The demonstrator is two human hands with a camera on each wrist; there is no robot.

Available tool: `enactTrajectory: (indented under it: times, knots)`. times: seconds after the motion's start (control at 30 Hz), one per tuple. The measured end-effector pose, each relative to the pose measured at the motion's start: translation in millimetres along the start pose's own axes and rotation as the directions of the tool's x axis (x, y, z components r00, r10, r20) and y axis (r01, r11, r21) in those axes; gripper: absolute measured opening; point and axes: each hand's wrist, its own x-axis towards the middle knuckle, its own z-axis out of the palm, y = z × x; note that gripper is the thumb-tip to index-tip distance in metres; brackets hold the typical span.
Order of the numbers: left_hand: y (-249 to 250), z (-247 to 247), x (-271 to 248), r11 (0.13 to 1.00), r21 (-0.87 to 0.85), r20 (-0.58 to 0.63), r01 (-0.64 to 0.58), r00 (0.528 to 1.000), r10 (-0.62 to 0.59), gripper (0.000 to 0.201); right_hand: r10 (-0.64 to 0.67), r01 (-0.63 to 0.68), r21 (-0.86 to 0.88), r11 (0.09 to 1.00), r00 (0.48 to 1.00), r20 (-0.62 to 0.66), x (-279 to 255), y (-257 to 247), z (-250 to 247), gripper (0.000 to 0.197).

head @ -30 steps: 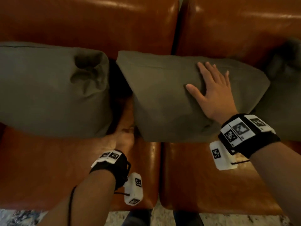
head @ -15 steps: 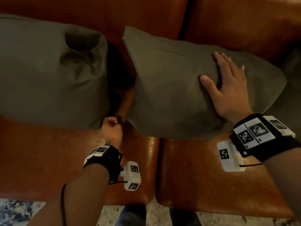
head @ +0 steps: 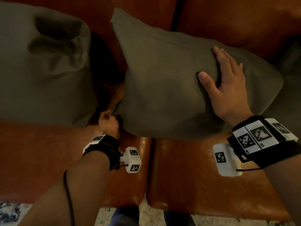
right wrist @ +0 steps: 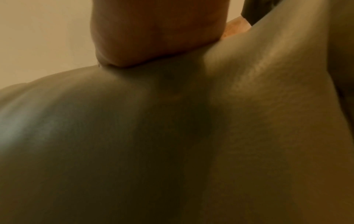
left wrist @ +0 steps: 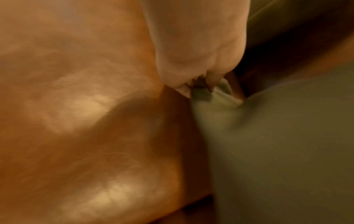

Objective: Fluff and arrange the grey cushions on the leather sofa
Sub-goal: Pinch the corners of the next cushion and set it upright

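A grey cushion (head: 164, 88) stands tilted in the middle of the brown leather sofa (head: 203, 176), across the gap between two seat pads. My left hand (head: 108, 123) pinches its lower left corner; the left wrist view shows the fingertips of that left hand (left wrist: 199, 84) bunched on the cushion fabric (left wrist: 277, 151). My right hand (head: 228, 85) lies flat with fingers straight on the cushion's right side. In the right wrist view the palm of my right hand (right wrist: 153, 37) presses into the grey cushion (right wrist: 153, 144). A second grey cushion (head: 42, 67), dented near its top, stands at the left.
Part of a third grey cushion (head: 291, 75) shows at the far right edge. The sofa backrest (head: 236, 18) rises behind the cushions. Bare seat leather lies in front of them, and a speckled floor (head: 11, 212) runs along the bottom.
The middle cushion has been pulled toward me and tipped up on its left side. My left hand has drawn back out of the gap, gripping the corner. The right hand stays flat on it.
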Motion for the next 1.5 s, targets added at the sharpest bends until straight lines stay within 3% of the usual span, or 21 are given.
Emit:
enactTrajectory:
  times: [0.07, 0.17, 0.23, 0.3, 0.37, 0.47, 0.53, 0.63, 0.7, 0.73, 0.83, 0.93, 1.03, 1.1, 1.17, 1.27, 1.33, 1.37, 1.4, 1.47, 1.5]
  knots:
    - [0.0, 0.6, -1.2, 0.976, 0.211, 0.015, -0.06, 0.998, 0.059, 0.026, -0.008, 0.008, 0.003, 1.0, 1.0, 0.001, -2.3, 1.8, 0.2, 0.073]
    - [8.3, -0.7, -9.1, 0.86, 0.484, 0.037, -0.161, 0.986, 0.164, 0.042, -0.009, 0.008, -0.011, 1.0, 1.0, -0.002, -3.9, -1.5, 3.5, 0.073]
    - [16.2, -1.2, -22.1, 0.8, 0.515, 0.04, -0.308, 0.941, 0.336, 0.042, -0.005, 0.005, -0.019, 1.0, 1.0, 0.005, -3.6, -5.5, 6.3, 0.074]
    - [15.5, 2.1, -34.1, 0.804, 0.409, 0.126, -0.432, 0.899, 0.419, 0.039, -0.007, 0.007, -0.028, 1.0, 1.0, 0.009, -2.6, -7.8, 7.3, 0.075]
    - [15.6, 8.8, -42.6, 0.893, 0.274, 0.231, -0.355, 0.926, 0.298, 0.043, -0.006, 0.006, -0.031, 1.0, 1.0, 0.013, -0.7, -9.2, 7.5, 0.076]
    - [-1.5, 13.6, -29.9, 0.982, 0.099, 0.216, -0.163, 0.967, 0.139, 0.051, -0.023, 0.026, -0.063, 0.998, 0.999, 0.04, -3.2, -15.6, 12.8, 0.077]
    - [-2.8, 14.1, -27.0, 0.998, -0.027, 0.332, -0.053, 0.942, 0.059, 0.049, -0.032, 0.036, -0.089, 0.995, 0.999, 0.041, -3.0, -22.5, 18.2, 0.077]
    - [27.1, 9.5, -41.4, 0.969, -0.166, 0.462, 0.185, 0.882, -0.09, 0.066, -0.018, 0.02, -0.099, 0.995, 0.999, 0.028, -1.5, -28.7, 21.4, 0.077]
    - [58.3, 8.8, -44.4, 0.953, -0.247, 0.478, 0.174, 0.877, -0.037, 0.079, -0.015, 0.018, -0.108, 0.994, 0.999, 0.03, -3.4, -28.3, 21.1, 0.077]
    - [80.1, 10.7, -48.0, 0.949, -0.286, 0.424, 0.13, 0.906, 0.004, 0.08, -0.017, 0.02, -0.112, 0.994, 0.999, 0.033, -4.9, -27.7, 21.3, 0.077]
    - [137.0, 19.9, -61.1, 0.929, -0.355, 0.245, -0.108, 0.948, 0.204, 0.045, -0.013, 0.017, -0.112, 0.994, 0.999, 0.037, -4.3, -27.6, 22.2, 0.077]
    - [142.6, 34.2, -66.6, 0.942, -0.286, 0.235, -0.177, 0.94, 0.248, 0.034, -0.013, 0.019, -0.136, 0.991, 0.999, 0.044, 0.0, -28.3, 21.2, 0.076]
    - [132.3, 32.7, -70.3, 0.949, -0.289, 0.186, -0.13, 0.964, 0.189, 0.032, -0.025, 0.031, -0.137, 0.99, 0.998, 0.05, -0.1, -32.0, 24.6, 0.076]
    - [130.7, 30.0, -66.2, 0.944, -0.321, 0.201, -0.071, 0.969, 0.142, 0.056, -0.019, 0.025, -0.127, 0.992, 0.999, 0.046, -1.2, -32.9, 27.3, 0.076]
    - [130.4, 25.6, -58.6, 0.937, -0.346, 0.216, -0.049, 0.968, 0.13, 0.065, -0.016, 0.021, -0.121, 0.992, 0.999, 0.043, -0.5, -31.9, 27.7, 0.076]
    - [98.5, 17.8, -46.0, 0.96, -0.272, 0.352, 0.07, 0.936, 0.031, 0.086, -0.01, 0.015, -0.103, 0.995, 0.999, 0.042, 0.5, -27.3, 25.7, 0.076]
    - [54.3, 11.4, -38.8, 0.981, -0.165, 0.43, 0.102, 0.903, -0.022, 0.084, -0.009, 0.013, -0.098, 0.995, 0.999, 0.042, 1.5, -24.9, 24.2, 0.076]
    - [36.6, 7.1, -43.5, 0.992, -0.112, 0.413, 0.05, 0.911, 0.001, 0.076, -0.01, 0.014, -0.102, 0.995, 0.999, 0.042, 2.2, -24.0, 24.2, 0.075]
    - [20.1, 3.3, -48.0, 0.996, -0.047, 0.382, -0.08, 0.92, 0.092, 0.064, -0.009, 0.013, -0.106, 0.994, 0.999, 0.043, 2.6, -23.0, 24.5, 0.075]
    - [-1.2, -1.7, -52.6, 0.917, 0.13, 0.296, -0.377, 0.898, 0.327, 0.038, -0.012, 0.017, -0.113, 0.993, 0.999, 0.043, 1.5, -22.9, 26.2, 0.075]
    - [-4.6, -2.7, -54.6, 0.867, 0.226, 0.248, -0.444, 0.887, 0.39, 0.035, -0.016, 0.021, -0.118, 0.993, 0.999, 0.041, 0.9, -23.1, 27.2, 0.076]
